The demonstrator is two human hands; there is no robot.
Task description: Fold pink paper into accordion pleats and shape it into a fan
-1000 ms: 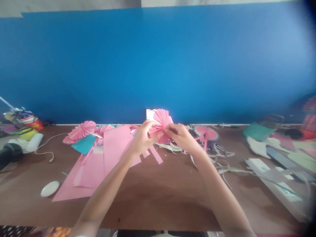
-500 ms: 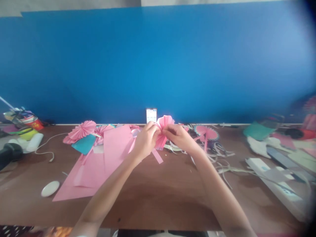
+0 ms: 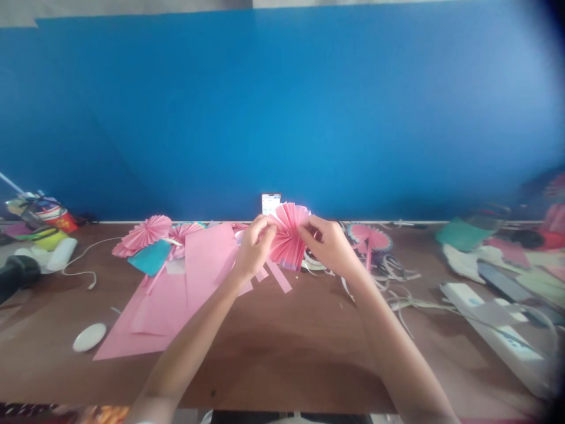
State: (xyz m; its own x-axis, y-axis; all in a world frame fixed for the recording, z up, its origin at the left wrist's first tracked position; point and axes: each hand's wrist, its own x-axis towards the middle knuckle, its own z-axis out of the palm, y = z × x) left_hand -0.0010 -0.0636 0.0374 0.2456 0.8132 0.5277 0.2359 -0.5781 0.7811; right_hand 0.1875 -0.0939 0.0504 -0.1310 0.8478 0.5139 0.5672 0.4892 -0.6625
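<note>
A pleated pink paper fan [image 3: 288, 237] stands spread out above the middle of the brown table [image 3: 282, 347]. My left hand [image 3: 253, 247] pinches its left side and my right hand [image 3: 325, 242] pinches its right side, both with fingers closed on the paper. Flat pink sheets [image 3: 176, 294] lie just left of my left forearm, with loose pink strips [image 3: 279, 275] under the fan. A phone [image 3: 270, 202] stands upright behind the fan against the blue board.
Finished pink fans [image 3: 148, 231] and a teal sheet [image 3: 152, 257] lie at the back left. A white oval object [image 3: 89, 337] sits front left. A fan on a stick [image 3: 369, 240], white paper trimmings [image 3: 399, 288] and cluttered supplies [image 3: 498, 277] fill the right.
Half a second ago the fan was squeezed narrow between my hands; now my hands have drawn apart and the pleats are spread wide again.
</note>
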